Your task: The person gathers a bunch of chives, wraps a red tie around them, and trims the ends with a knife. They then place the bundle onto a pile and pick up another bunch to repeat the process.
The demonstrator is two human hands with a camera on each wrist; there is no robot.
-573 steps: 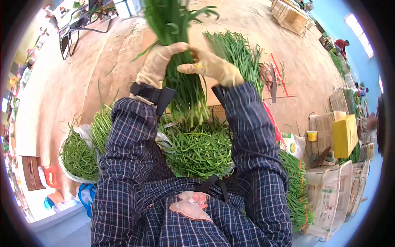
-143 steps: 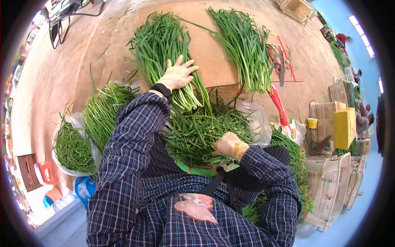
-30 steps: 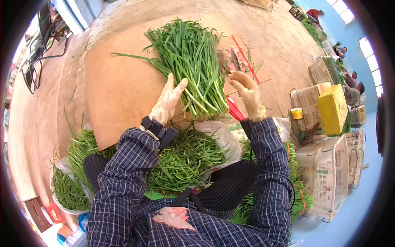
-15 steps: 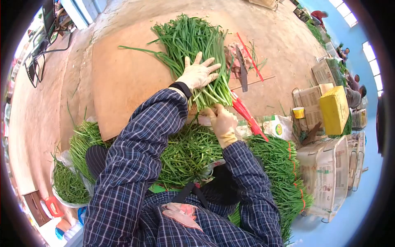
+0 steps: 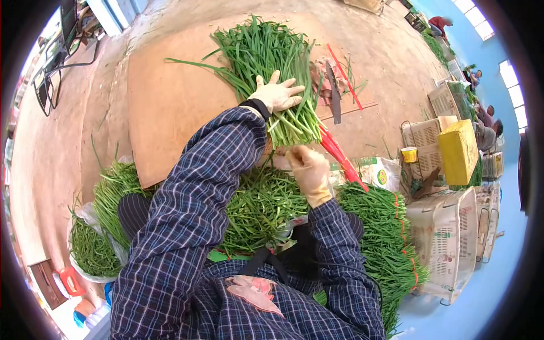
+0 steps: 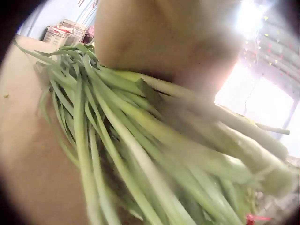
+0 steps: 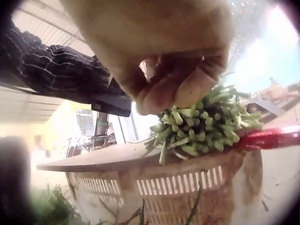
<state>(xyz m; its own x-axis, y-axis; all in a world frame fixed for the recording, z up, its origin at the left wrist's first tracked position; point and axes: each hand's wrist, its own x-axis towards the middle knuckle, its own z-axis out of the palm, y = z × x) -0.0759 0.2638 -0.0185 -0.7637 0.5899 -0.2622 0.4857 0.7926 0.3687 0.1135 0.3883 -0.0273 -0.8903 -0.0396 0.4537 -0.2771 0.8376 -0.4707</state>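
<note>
Right by your lap, loose greens (image 5: 263,209): thin, limp, tangled, criss-crossed every way. To your right, tied greens (image 5: 377,232) in a packed row, orange bands round them.

Next out, your right hand (image 5: 309,170): pale rubbery glove, fingers curled in, nothing seen held. It sits just off the board's near edge, right at the cut ends (image 7: 201,126) of the green bundle (image 5: 266,54); can't tell if glove and stems touch. That's the key relation: ends face you, right hand is the nearer one to them, bundle lies straight ahead of it. Long axis runs away from you across the board (image 5: 170,113), leaning a bit left toward the leafy tops. Ends are blunt, round, pale, not all level, and jut over the near edge. Under that edge, a slotted plastic crate (image 7: 178,187).

Just right of the ends, glossy red strips (image 5: 340,158) slant off the near edge.

Then your left hand (image 5: 276,95): same glove, fingers spread, palm down on the stems, not gripping. Stems smooth and firm-looking; tops flat, floppy, dark green, one wisp trailing left.

Toward the board's right end, a dark flat blade (image 5: 334,93) rests on crumpled pinkish cloth (image 5: 321,76), a thin red strip (image 5: 343,73) beside it.
</note>
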